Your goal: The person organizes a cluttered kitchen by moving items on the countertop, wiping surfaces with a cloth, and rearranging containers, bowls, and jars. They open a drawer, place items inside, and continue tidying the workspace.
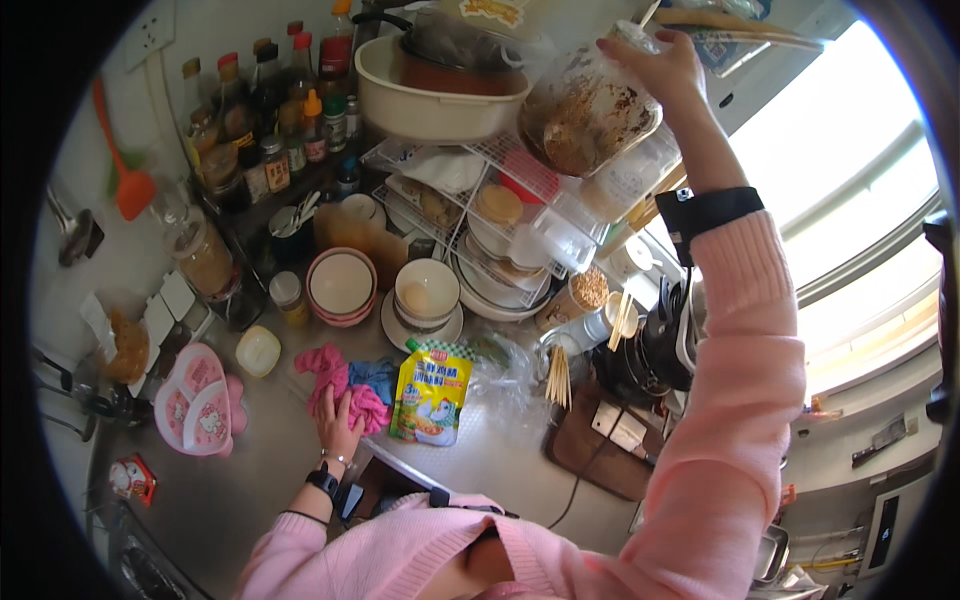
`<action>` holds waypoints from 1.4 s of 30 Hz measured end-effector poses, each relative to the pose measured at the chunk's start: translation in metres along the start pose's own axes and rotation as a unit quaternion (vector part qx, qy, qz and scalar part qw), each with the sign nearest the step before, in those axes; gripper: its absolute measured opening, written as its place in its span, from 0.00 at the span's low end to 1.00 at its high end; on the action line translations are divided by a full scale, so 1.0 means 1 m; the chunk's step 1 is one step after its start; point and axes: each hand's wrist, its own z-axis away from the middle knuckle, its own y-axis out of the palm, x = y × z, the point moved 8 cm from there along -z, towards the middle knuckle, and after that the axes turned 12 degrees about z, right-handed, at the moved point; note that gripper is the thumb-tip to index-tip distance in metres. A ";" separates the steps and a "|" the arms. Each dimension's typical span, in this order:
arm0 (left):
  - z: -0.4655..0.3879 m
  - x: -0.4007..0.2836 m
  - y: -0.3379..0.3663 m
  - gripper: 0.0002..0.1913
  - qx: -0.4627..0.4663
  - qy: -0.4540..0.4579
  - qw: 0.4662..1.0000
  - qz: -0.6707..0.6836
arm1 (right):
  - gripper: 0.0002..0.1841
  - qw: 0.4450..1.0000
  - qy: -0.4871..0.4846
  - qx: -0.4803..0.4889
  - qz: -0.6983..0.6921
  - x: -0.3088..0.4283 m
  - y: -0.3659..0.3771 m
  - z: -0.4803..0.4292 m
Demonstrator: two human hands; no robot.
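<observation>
My left hand point(337, 424) is on a crumpled pink cloth point(367, 409) on the metal counter, its fingers pressed into the folds. A blue cloth point(373, 381) lies against the pink one. Just right of them is a yellow seasoning pouch point(433, 394) with a green cap. High at the upper right, my right hand point(667, 64) grips a large clear jar point(589, 112) around its neck. The jar is tilted above the wire rack point(525, 161), with dark brown residue on its walls. Its underside hides part of the rack.
Stacked bowls point(342, 285) and another bowl stack on a plate point(426, 292) stand behind the cloths. Sauce bottles point(240, 112) line the back left. A pink divided plate point(196, 401) leans at left. A brown cutting board point(592, 457), toothpicks point(557, 379) and black pans point(660, 337) occupy the right.
</observation>
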 end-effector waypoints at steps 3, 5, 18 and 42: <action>-0.008 0.012 0.003 0.29 0.001 -0.007 0.999 -0.038 | 0.47 0.997 -0.005 0.031 -0.066 -0.008 -0.022 0.030; -0.017 0.020 0.004 0.27 -0.003 0.002 0.998 -0.069 | 0.47 0.992 -0.004 0.091 -0.083 -0.020 -0.035 0.063; -0.066 0.082 0.002 0.27 0.045 0.026 0.999 -0.011 | 0.43 0.966 0.031 0.219 -0.134 -0.100 -0.044 0.383; -0.045 0.045 -0.007 0.29 -0.056 0.016 0.995 -0.079 | 0.38 0.975 -0.006 0.089 -0.204 -0.039 -0.039 0.109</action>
